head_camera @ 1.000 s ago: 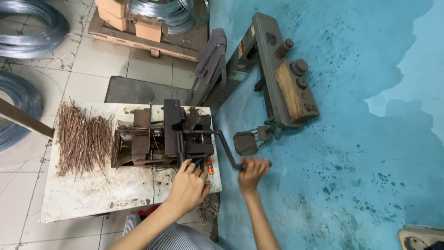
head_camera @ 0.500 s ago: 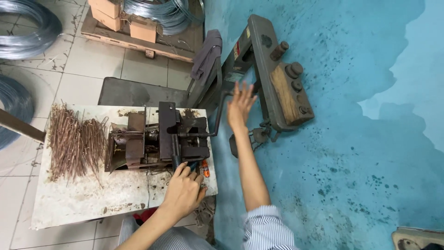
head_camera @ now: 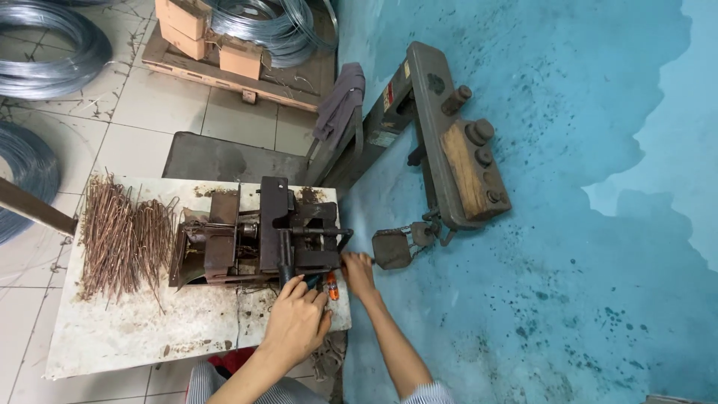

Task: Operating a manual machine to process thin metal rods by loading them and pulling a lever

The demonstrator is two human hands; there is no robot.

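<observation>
- the left hand (head_camera: 298,323) lies at the near edge of the bench (head_camera: 134,337), fingers curled down around the dark upright handle (head_camera: 285,258) at the front of the rusty bending jig (head_camera: 258,241); it looks to be gripping that handle, though the fingertips are hidden.
- the right hand (head_camera: 358,271) is just off the bench's right edge, closed around the end of the thin horizontal lever (head_camera: 321,232) that sticks out from the jig's right side.
- the jig sits on the far right part of the bench, its dark metal blocks reaching almost to the right edge.
- a small orange-handled tool (head_camera: 331,286) lies near the right near corner, between the two hands.
- a heap of bent brown wire pieces (head_camera: 123,236) lies on the left half of the bench, well apart from both hands.
- a grey metal weight (head_camera: 392,249) hangs on a chain just right of the right hand, over the blue floor (head_camera: 561,299).
- a long steel bar bender with a wooden block (head_camera: 460,142) lies on the floor beyond the bench's right far corner.
- coils of silver wire (head_camera: 52,49) rest on the tiled floor beyond the left far corner.
</observation>
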